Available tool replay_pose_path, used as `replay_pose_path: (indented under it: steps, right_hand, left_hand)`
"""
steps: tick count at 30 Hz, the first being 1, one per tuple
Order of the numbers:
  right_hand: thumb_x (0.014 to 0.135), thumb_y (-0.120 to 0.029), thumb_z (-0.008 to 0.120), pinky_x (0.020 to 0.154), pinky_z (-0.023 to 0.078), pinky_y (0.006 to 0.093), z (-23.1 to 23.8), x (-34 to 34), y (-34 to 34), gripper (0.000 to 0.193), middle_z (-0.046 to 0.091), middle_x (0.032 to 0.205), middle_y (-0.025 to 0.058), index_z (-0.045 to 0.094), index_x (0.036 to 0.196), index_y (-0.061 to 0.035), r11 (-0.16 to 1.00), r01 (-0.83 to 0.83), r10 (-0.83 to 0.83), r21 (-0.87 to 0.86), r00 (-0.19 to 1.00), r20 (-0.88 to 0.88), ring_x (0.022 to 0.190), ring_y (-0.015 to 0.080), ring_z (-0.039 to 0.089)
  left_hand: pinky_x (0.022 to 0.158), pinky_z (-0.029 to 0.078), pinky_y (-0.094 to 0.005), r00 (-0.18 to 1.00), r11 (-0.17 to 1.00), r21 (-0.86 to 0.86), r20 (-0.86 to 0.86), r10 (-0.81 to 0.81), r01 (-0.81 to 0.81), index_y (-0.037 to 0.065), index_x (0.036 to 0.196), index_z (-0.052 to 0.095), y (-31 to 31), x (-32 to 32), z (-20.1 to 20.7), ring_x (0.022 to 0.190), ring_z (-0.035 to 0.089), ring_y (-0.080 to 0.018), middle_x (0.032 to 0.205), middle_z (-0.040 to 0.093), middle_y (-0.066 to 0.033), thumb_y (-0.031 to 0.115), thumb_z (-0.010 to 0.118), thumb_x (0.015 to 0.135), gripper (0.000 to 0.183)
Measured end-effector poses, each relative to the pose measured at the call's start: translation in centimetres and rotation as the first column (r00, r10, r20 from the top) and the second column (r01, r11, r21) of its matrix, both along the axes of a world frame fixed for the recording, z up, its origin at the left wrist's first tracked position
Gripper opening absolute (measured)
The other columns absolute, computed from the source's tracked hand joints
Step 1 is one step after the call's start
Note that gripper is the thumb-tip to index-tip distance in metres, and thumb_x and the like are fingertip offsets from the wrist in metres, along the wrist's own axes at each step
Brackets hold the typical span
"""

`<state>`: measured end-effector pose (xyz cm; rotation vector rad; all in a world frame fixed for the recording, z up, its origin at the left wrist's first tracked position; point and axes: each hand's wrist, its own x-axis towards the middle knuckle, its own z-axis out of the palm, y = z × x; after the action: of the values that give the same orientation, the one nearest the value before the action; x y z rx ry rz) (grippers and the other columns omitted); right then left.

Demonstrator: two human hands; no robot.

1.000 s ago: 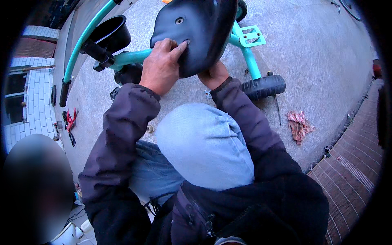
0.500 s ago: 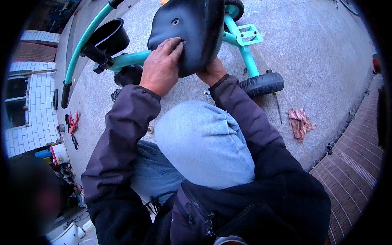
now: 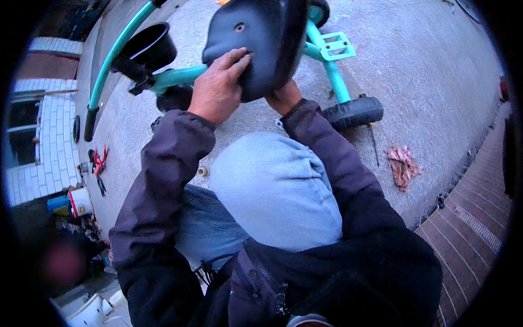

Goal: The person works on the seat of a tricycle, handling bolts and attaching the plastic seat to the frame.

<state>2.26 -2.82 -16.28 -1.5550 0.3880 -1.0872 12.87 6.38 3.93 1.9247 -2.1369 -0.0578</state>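
Observation:
A child's tricycle with a teal tube frame stands in front of me, its black moulded seat facing up. On top of the seat lies my left hand. Its fingertips are pressed together at a spot near the middle of the seat, below an open bolt hole; whatever they pinch is hidden. My right hand reaches under the seat's near edge, its fingers out of sight behind it. A rear wheel with a dark tyre sits to the right of that hand.
To the right, a screwdriver and a crumpled pinkish rag lie on the concrete. Red-handled pliers lie at the left. A small beige ring-shaped piece is beside my knee. A black basket hangs by the handlebar.
The whole view has shifted slightly, with the tricycle now a little further right. Both hands keep their places, on top of the seat and under it.

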Motion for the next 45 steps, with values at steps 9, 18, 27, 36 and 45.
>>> replay_pose_path:
  steps: [9, 18, 27, 36, 45]
  right_hand:
    - [0.093, -0.025, 0.056, 0.103, 0.038, 0.0369, 3.5, -1.2, 0.5, 0.034, 0.056, 0.126, 0.0035, 0.053, 0.124, -0.0106, 0.519, -0.545, 0.105, 0.659, 0.806, 0.583, 0.115, 0.0191, 0.052]
    - [0.095, -0.024, 0.052, 0.108, 0.037, 0.038, 1.1, -0.9, -0.2, 0.04, 0.053, 0.131, 0.008, 0.047, 0.132, -0.0079, 0.449, -0.645, 0.104, 0.618, 0.725, 0.681, 0.12, 0.0214, 0.05]
    - [0.094, -0.031, 0.055, 0.104, 0.041, 0.0366, 1.2, -1.0, -0.2, 0.043, 0.054, 0.13, 0.0058, 0.048, 0.131, -0.0095, 0.444, -0.602, 0.096, 0.663, 0.768, 0.633, 0.119, 0.0198, 0.052]
    - [0.093, -0.03, 0.057, 0.091, 0.05, 0.0363, 2.3, -1.1, 0.0, 0.035, 0.06, 0.114, 0.0031, 0.054, 0.12, -0.0088, 0.494, -0.617, 0.145, 0.613, 0.753, 0.642, 0.106, 0.0177, 0.058]
    - [0.093, -0.03, 0.057, 0.105, 0.037, 0.0385, 1.3, -1.2, -0.3, 0.038, 0.054, 0.127, 0.0029, 0.049, 0.127, -0.0119, 0.464, -0.695, 0.204, 0.55, 0.688, 0.697, 0.119, 0.0189, 0.049]
  left_hand:
    - [0.098, 0.045, -0.0395, 1.0, 0.991, -0.13, 0.007, -0.029, 0.03, 0.006, 0.123, 0.056, 0.1, 0.1, -0.3, 0.117, 0.053, -0.0341, 0.131, 0.052, -0.0134, -0.005, 0.055, 0.071, 0.053]
    - [0.1, 0.044, -0.0379, 1.0, 0.993, -0.121, 0.015, -0.012, 0.014, 0.003, 0.121, 0.059, 0.1, -0.3, -0.2, 0.119, 0.051, -0.0305, 0.128, 0.054, -0.0136, -0.001, 0.054, 0.075, 0.046]
    - [0.099, 0.045, -0.0372, 0.999, 0.999, -0.004, 0.021, 0.048, -0.048, 0.004, 0.123, 0.057, 0.2, -0.2, -0.2, 0.119, 0.051, -0.0305, 0.13, 0.052, -0.0123, -0.002, 0.058, 0.07, 0.053]
    - [0.086, 0.05, -0.0387, 0.999, 0.998, -0.054, 0.01, 0.031, -0.031, 0.005, 0.116, 0.058, 0.1, -0.2, -0.2, 0.103, 0.058, -0.0316, 0.115, 0.057, -0.0134, 0.002, 0.06, 0.074, 0.042]
    - [0.074, 0.055, -0.0401, 0.999, 0.972, -0.233, 0.029, 0.036, -0.029, 0.006, 0.108, 0.06, 0.1, -0.7, -0.4, 0.088, 0.063, -0.0325, 0.103, 0.062, -0.0143, 0.006, 0.06, 0.079, 0.029]
